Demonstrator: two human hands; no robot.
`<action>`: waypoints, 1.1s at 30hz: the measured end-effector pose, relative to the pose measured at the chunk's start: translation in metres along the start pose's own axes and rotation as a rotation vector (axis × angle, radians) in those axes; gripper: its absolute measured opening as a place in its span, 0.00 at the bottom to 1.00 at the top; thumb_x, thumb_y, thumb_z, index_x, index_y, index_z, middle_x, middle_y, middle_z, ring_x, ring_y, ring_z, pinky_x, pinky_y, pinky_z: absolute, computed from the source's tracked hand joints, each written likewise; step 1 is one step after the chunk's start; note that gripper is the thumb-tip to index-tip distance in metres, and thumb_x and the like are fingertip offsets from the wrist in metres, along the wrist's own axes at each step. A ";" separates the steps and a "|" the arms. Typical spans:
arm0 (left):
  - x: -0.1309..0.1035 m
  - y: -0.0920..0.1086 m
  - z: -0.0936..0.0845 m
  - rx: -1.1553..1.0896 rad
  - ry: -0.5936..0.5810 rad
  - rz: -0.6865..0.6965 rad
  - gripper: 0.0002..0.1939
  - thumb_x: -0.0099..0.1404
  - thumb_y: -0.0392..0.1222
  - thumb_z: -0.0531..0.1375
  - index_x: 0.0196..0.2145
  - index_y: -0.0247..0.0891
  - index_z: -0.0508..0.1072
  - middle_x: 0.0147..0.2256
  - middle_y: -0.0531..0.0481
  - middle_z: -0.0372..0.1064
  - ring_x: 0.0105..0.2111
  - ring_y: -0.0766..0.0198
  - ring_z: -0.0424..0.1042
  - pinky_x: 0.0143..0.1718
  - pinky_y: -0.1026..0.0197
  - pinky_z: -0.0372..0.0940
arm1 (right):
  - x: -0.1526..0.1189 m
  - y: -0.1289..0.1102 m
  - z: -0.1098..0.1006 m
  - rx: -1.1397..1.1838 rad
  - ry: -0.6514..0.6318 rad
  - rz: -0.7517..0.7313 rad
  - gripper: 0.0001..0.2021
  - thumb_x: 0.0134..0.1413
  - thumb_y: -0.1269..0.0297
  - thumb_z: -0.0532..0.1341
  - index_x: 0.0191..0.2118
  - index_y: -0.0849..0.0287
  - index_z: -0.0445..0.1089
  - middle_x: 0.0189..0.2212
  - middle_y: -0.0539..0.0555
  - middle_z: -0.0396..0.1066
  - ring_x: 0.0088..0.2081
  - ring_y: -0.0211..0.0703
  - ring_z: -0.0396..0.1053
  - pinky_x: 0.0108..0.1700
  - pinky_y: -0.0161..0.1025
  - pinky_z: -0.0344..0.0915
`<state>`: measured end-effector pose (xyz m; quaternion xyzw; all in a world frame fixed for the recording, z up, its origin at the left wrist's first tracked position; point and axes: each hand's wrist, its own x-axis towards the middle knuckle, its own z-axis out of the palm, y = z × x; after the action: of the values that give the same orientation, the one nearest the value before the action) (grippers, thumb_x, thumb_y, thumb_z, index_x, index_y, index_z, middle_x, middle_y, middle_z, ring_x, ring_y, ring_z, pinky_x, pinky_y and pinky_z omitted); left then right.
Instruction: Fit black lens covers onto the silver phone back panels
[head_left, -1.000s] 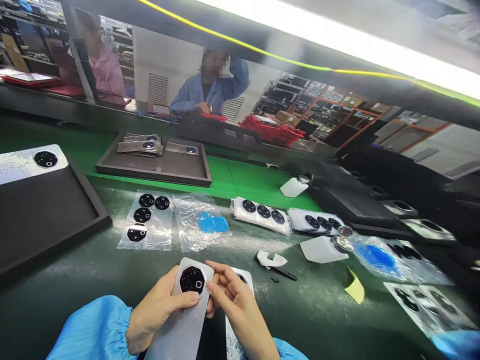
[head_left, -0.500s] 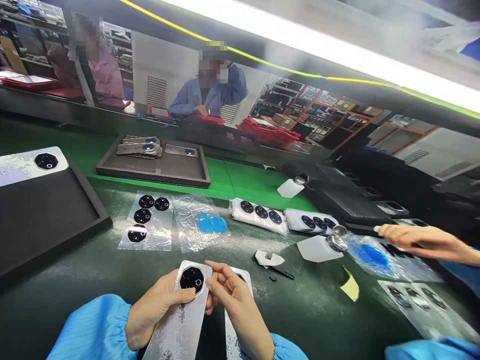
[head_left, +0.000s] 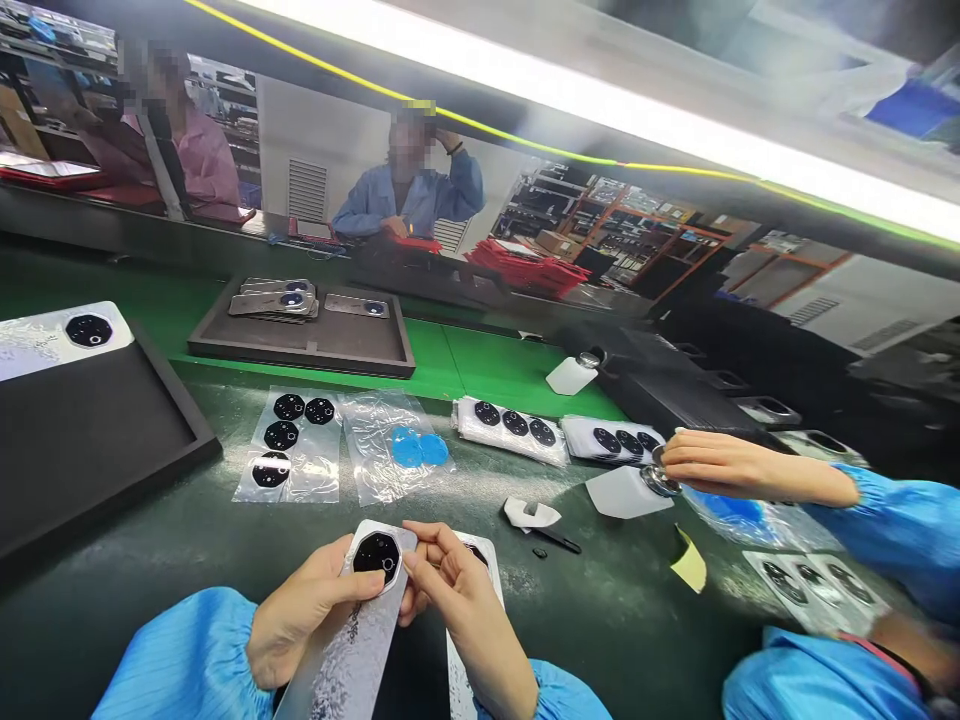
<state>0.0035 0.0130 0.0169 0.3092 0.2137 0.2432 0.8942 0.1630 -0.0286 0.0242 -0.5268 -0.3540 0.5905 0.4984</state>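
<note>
A silvery phone back panel [head_left: 352, 640] with a black octagonal camera piece [head_left: 376, 558] is held up between both hands. My left hand [head_left: 300, 605] grips its left edge, thumb lying on the lower part of the black piece. At the panel's upper right edge my right hand [head_left: 465, 600] pinches with thumb and forefinger. A second panel [head_left: 459, 680] lies beneath my right hand, partly covered by it. Sheets with black octagonal pieces [head_left: 281, 435] and a clear film with blue discs [head_left: 420, 449] lie beyond the hands.
Dark trays [head_left: 169, 390] [head_left: 315, 345] holding panels stand left and behind. White bottles [head_left: 630, 492] [head_left: 574, 375], wrapped stacks [head_left: 514, 430], a white scrap with a black tool [head_left: 536, 515] and a yellow piece [head_left: 688, 562] lie right. A co-worker's hand [head_left: 720, 465] touches the nearer bottle's top.
The co-worker's hand has moved left onto the bottle's metal top, and more of that blue sleeve shows. My hands keep the same hold on the panel; the view has shifted slightly.
</note>
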 end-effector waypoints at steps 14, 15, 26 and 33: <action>-0.008 0.000 -0.005 0.384 0.237 0.042 0.21 0.62 0.52 0.65 0.46 0.38 0.65 0.38 0.49 0.71 0.36 0.62 0.69 0.35 0.62 0.62 | 0.003 0.008 0.003 0.001 -0.062 0.014 0.29 0.38 0.47 0.74 0.41 0.59 0.66 0.28 0.47 0.68 0.25 0.35 0.65 0.21 0.31 0.64; -0.007 -0.001 -0.005 0.400 0.220 0.056 0.20 0.63 0.52 0.64 0.46 0.39 0.65 0.38 0.49 0.71 0.37 0.61 0.69 0.37 0.61 0.63 | 0.002 0.009 0.003 -0.016 -0.077 0.013 0.26 0.39 0.46 0.73 0.37 0.60 0.67 0.28 0.48 0.67 0.26 0.35 0.65 0.22 0.30 0.63; -0.009 -0.017 -0.017 0.612 0.156 0.165 0.21 0.67 0.51 0.60 0.54 0.43 0.64 0.53 0.46 0.66 0.55 0.53 0.63 0.59 0.51 0.56 | 0.003 0.031 -0.004 -0.163 0.069 -0.074 0.24 0.53 0.40 0.61 0.26 0.58 0.61 0.20 0.44 0.56 0.20 0.33 0.56 0.22 0.33 0.55; -0.003 -0.003 -0.001 0.421 0.274 0.170 0.20 0.65 0.59 0.58 0.40 0.38 0.70 0.37 0.49 0.68 0.40 0.58 0.66 0.43 0.57 0.63 | 0.006 0.024 -0.007 -0.263 0.095 -0.090 0.22 0.50 0.38 0.62 0.23 0.52 0.64 0.19 0.48 0.58 0.22 0.40 0.56 0.24 0.38 0.56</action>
<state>0.0010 0.0095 0.0150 0.4696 0.3518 0.3074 0.7492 0.1649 -0.0295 -0.0017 -0.5986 -0.4277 0.4904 0.4673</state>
